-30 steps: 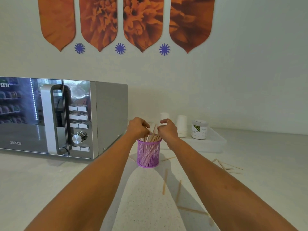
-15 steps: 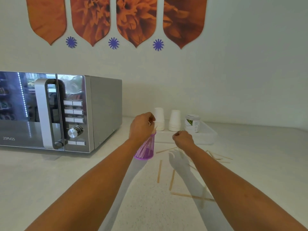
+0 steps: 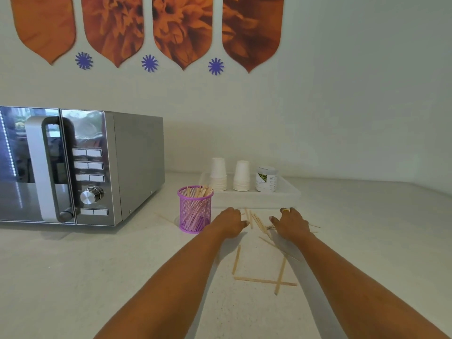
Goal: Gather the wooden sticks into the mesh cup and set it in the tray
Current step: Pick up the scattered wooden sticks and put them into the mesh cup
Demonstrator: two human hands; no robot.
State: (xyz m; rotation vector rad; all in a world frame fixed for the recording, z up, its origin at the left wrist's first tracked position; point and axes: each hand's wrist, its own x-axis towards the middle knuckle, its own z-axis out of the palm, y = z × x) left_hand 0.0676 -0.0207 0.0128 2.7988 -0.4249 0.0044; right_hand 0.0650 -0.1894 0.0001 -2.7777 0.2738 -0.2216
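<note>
Jar label (image 3: 266, 179) and microwave buttons (image 3: 88, 165) too blurred.

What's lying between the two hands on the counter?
In the head view, a small bunch of loose wooden sticks lies on the counter between the left hand and the right hand.

Both forearms bare, no sleeves in view. Right hand (image 3: 291, 223) w/ yellow ring (image 3: 285, 210) on one finger; left hand (image 3: 228, 222) wears nothing.

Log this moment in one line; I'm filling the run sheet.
phase: gathering | mesh cup: on counter | both hands: at loose sticks | tray: awaits cup
</note>
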